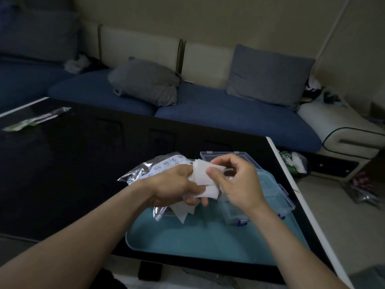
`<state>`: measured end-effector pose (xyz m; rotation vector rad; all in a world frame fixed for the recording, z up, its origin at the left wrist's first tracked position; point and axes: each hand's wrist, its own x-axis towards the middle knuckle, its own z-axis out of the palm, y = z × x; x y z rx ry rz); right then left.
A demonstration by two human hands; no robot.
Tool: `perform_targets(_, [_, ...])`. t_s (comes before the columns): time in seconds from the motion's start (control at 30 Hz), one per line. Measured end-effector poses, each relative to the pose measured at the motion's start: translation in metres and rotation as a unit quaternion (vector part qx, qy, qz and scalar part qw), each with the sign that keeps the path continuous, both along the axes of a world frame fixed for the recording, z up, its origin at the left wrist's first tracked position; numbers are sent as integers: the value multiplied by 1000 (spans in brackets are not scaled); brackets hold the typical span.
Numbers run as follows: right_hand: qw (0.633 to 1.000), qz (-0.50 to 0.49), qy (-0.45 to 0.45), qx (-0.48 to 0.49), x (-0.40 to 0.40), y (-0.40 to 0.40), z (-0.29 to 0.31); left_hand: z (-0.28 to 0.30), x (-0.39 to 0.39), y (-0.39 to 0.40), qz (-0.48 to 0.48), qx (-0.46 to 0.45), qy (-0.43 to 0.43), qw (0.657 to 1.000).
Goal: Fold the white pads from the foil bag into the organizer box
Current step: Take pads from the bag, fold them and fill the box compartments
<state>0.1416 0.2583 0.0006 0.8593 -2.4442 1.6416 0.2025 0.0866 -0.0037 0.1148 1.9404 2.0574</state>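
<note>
Both my hands hold a white pad [201, 176] above the teal tray [187, 236]. My left hand [177, 184] grips the pad from the left, fingers curled under it. My right hand [235, 180] pinches the pad's right edge between thumb and forefinger. A silver foil bag [154, 170] with printed icons lies behind my left hand, partly on the tray. More white pads [184, 213] stick out below my left hand. The clear organizer box [260, 197] with blue latches stands open on the tray's right side, mostly hidden by my right hand.
The tray sits on a black table [73, 163] whose white right edge [291, 184] runs near the box. A clear wrapper [37, 119] lies at the table's far left. A blue sofa [208, 109] with grey cushions stands behind. Bags lie on the floor [295, 163] at right.
</note>
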Motion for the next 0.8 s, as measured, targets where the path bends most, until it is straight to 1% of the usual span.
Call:
perform_targets(0.1, [997, -39, 37, -55, -3, 3, 5, -2, -1, -1, 9, -16, 9, 1000])
perform_targets(0.17, [994, -59, 23, -92, -8, 5, 8, -2, -1, -1, 23, -20, 7, 999])
perform_targets(0.2, [991, -54, -17, -124, -10, 7, 9, -1, -1, 0, 33, -16, 7, 999])
perform_targets(0.23, [980, -33, -91, -174, -8, 8, 12, -1, -1, 1, 47, -7, 6, 999])
perform_targets(0.27, [961, 1, -172, -215, -7, 9, 13, 0, -1, 1, 62, 8, 1, 998])
perform_targets(0.3, [949, 37, -221, -219, -6, 11, 13, 1, -1, 1, 78, 21, -6, 997])
perform_targets(0.33, [954, 72, -230, -180, -5, 14, 13, 1, -2, 0, 90, 32, -11, 995])
perform_targets(0.4, [970, 125, -196, -65, -3, 18, 12, -1, -4, -1, 90, 27, -32, 995])
perform_targets(0.43, [972, 134, -187, -41, -1, 18, 12, -1, -3, 0, 79, 28, -44, 996])
perform_targets(0.47, [972, 129, -189, -45, -1, 17, 12, 1, -3, 3, 66, 44, -58, 995])
perform_targets(0.53, [976, 106, -184, -48, -1, 15, 12, 7, 0, 9, 32, 112, -110, 987])
perform_targets(0.6, [981, 89, -172, -15, -2, 14, 13, 10, 1, 11, -11, 171, -153, 973])
perform_targets(0.63, [983, 84, -164, 5, -3, 14, 12, 10, 0, 12, -32, 179, -163, 970])
perform_targets(0.7, [989, 75, -121, 46, -3, 13, 12, 7, 1, 12, -43, 136, -152, 978])
perform_targets(0.77, [995, 42, -31, 88, -5, 13, 9, 7, 4, 14, -29, 84, -126, 988])
perform_targets(0.8, [994, 20, 14, 107, -6, 12, 8, 7, 5, 14, -25, 79, -111, 990])
